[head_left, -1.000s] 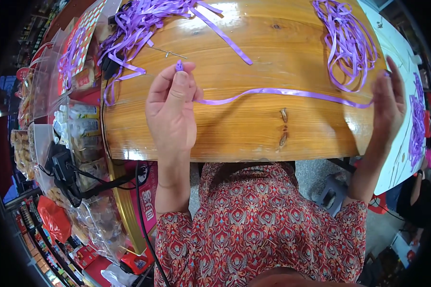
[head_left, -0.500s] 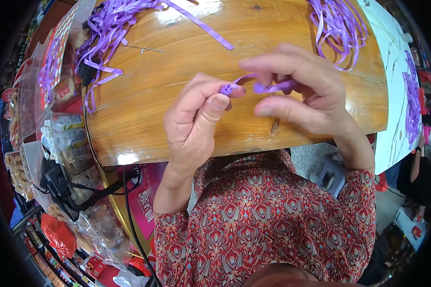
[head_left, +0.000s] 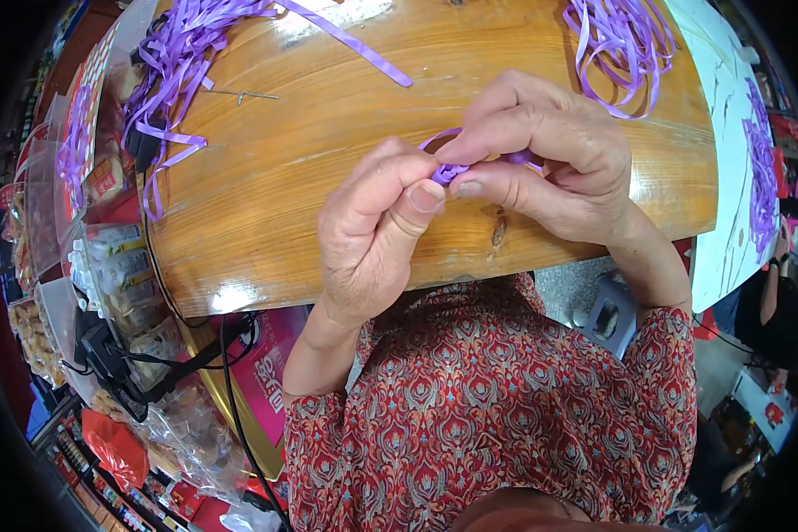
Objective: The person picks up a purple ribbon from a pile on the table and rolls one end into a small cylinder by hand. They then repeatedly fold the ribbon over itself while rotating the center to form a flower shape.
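Between my two hands, over the wooden table, is a small rolled piece of purple ribbon. My left hand pinches it from the left with thumb and forefinger. From the right, the thumb and forefinger of my right hand close on the same roll. A loop of the ribbon rises behind the fingertips, and another stretch passes under the right fingers into the palm, where its end is hidden.
Purple ribbons are heaped at the far left and far right. A thin metal wire lies near the left heap. More ribbon rests on a white marbled surface. Packaged goods and black cables line the left side.
My right hand has come left, and its thumb and forefinger have closed on the roll beside my left fingertips. My left hand has shifted slightly right.
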### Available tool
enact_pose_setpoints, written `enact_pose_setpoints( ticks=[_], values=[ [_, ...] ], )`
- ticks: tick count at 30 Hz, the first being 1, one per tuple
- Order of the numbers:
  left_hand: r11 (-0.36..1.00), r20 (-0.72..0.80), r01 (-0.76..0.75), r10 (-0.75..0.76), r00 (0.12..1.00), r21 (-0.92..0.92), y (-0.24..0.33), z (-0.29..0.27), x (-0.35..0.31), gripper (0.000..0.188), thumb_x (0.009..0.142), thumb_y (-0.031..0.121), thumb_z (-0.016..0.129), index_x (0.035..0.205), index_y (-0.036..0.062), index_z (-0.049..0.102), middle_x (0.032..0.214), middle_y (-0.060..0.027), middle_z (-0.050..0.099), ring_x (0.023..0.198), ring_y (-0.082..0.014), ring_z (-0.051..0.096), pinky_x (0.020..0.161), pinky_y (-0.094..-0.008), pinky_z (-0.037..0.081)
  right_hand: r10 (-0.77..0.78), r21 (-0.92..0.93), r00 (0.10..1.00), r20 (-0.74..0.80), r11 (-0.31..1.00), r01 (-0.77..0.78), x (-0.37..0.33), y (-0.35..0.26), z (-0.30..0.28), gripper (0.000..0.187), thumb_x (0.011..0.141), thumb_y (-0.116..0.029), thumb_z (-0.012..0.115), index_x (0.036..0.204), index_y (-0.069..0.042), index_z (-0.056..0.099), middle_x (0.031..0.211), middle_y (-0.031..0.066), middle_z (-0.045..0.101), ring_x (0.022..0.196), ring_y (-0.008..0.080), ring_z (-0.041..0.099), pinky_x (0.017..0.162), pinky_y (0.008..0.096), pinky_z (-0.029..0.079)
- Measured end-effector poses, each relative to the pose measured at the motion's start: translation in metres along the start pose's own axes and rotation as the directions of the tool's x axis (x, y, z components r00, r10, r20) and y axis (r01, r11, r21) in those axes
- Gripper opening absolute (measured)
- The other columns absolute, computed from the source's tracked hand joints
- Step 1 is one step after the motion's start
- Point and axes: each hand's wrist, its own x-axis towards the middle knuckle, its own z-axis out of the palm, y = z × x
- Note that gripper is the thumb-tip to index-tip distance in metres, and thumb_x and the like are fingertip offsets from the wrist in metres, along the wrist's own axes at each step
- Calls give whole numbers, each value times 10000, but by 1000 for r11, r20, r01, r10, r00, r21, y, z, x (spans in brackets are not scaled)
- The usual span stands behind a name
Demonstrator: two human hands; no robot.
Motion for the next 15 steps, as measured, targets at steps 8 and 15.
enact_pose_setpoints(
  ticks=[8,15],
  values=[
    [1000,13,-9,9,1000,12,-2,2,4,126,875,73,561,923,-42,587,751,-40,503,654,-115,439,596,-238,365,-25,-60,1000,11,998,25,-1,1,-2,175,717,45,667,889,19,651,790,101,593,679,152,564,553,235,414],
    [998,39,-35,33,999,58,-2,3,3,138,871,101,569,875,-32,605,716,-54,534,629,-124,471,574,-235,374,-33,-152,998,-44,988,25,-5,-1,3,131,708,46,646,831,16,613,743,86,562,609,113,565,464,197,431]
  ],
)
